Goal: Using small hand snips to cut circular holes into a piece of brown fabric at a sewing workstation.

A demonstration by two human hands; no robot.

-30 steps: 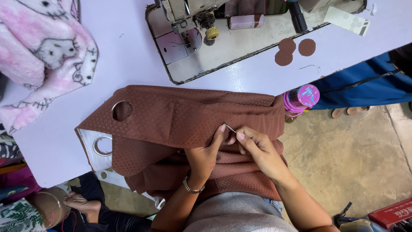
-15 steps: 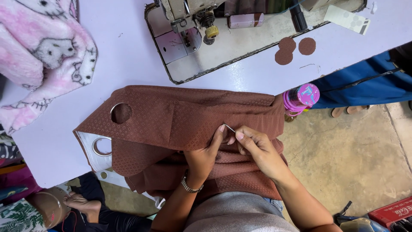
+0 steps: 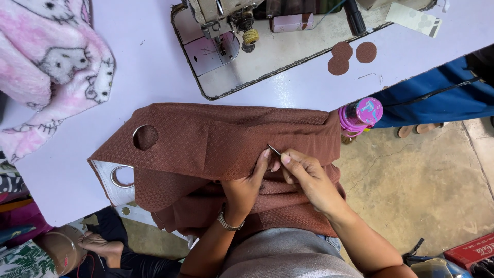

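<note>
- The right hand point(image 3: 309, 177) is pinched shut on a thin metal tool point(image 3: 274, 150), a short shiny sliver whose tip touches the cloth just beyond the fingertips.
- The left hand point(image 3: 247, 183), touching the right one, has its fingers closed on a fold of brown fabric point(image 3: 216, 149); a metal-link wristband point(image 3: 228, 223) circles its wrist.
- The fabric lies under both hands, woven with a small raised diamond pattern, folded in soft layers over the table's near edge and onto the lap.
- Far to the left of the hands, a round metal-ringed eyelet point(image 3: 145, 137) pierces the cloth; a second ring point(image 3: 121, 176) sits in a white backing strip below it.
- Just right of the hands stands a pink, round-lidded bottle point(image 3: 360, 116).
- Beyond, on the smooth pale table point(image 3: 144, 67): a sewing machine point(image 3: 226, 31), two round brown cut-outs point(image 3: 352, 54), and a fluffy pink blanket point(image 3: 46, 67).
</note>
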